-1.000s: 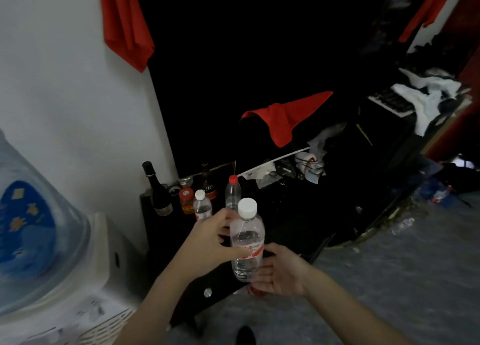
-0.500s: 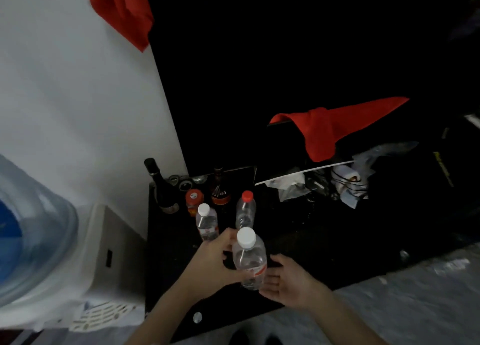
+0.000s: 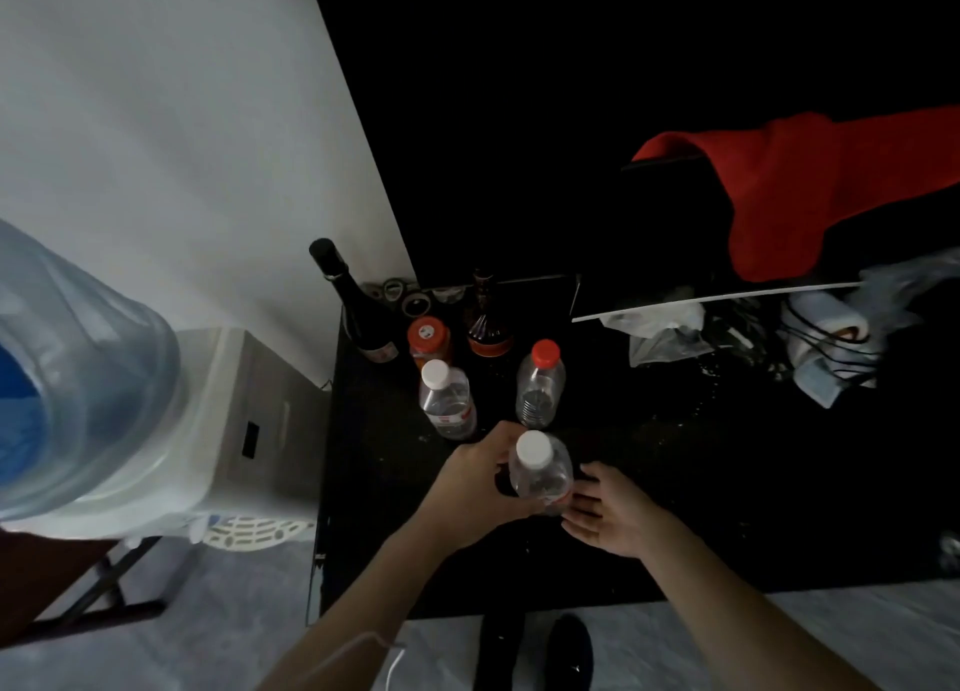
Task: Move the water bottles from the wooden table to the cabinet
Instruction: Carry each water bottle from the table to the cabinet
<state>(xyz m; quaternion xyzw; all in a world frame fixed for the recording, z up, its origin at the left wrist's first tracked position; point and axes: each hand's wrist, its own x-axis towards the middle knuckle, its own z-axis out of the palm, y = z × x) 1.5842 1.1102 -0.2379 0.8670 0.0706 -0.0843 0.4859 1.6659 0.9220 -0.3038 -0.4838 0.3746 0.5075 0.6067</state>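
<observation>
Both hands meet at the front of the black cabinet [image 3: 395, 482]. Left hand [image 3: 475, 487] wraps its fingers round the body of a white-capped bottle [image 3: 540, 474], thumb toward the person, fingers curling over the far side. Right hand [image 3: 610, 513] lies flat with fingers straight and relaxed, palm up, just beside the bottle's base at its 4 o'clock; whether its fingertips touch the bottle I cannot tell.

The held bottle stands roughly upright, cap toward the camera, its long axis near vertical with the cap tipped slightly toward 11 o'clock. Whether the base already sits on the cabinet top or hangs just above it is not clear from this angle.

Two more water bottles stand on the cabinet beyond it: a second white-capped bottle [image 3: 447, 402] at 11 o'clock from the held one, and a red-capped bottle [image 3: 540, 383] at 12 o'clock, near the left hand's fingertips. Behind them are a dark wine bottle [image 3: 353, 300], an orange-lidded jar [image 3: 428, 337] and a brown bottle [image 3: 485, 321].

Judging by this, the step in hand is setting the bottle down. What matters is the free patch of top directly beneath it, at 6 o'clock from the red-capped bottle. The left hand carries the load; the right is nearer the base and placed to steady it.
</observation>
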